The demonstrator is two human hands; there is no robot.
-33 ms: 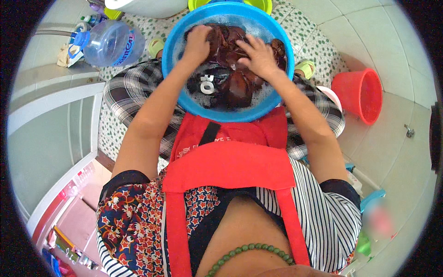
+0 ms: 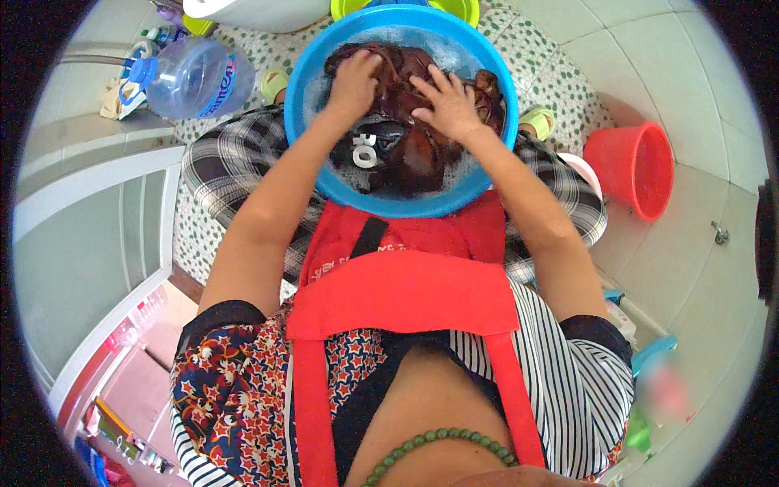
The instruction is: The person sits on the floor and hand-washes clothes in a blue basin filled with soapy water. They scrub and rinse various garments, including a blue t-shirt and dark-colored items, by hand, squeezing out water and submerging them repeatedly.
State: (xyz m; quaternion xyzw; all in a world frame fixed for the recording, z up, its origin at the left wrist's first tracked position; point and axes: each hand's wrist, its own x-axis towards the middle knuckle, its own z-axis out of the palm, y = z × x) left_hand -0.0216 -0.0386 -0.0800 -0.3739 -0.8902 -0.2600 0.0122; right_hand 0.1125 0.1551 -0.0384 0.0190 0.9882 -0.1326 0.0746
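A blue basin of sudsy water sits between my knees. In it lies wet dark brown clothing, bunched up, with a black part bearing white print at the near left. My left hand is on the far left of the clothing, its fingers curled into the fabric. Spread fingers of my right hand rest on the clothing right of the middle. Foam floats around the clothing, and its underside is hidden in the water.
A large clear plastic bottle with a blue cap is at the far left. To the right, a red bucket stands by the tiled wall. Behind the basin are a lime-green tub and a white fixture. A framed door is at the left.
My left hand has shifted slightly to the right over the clothing. The fingers of my right hand have moved a little leftward.
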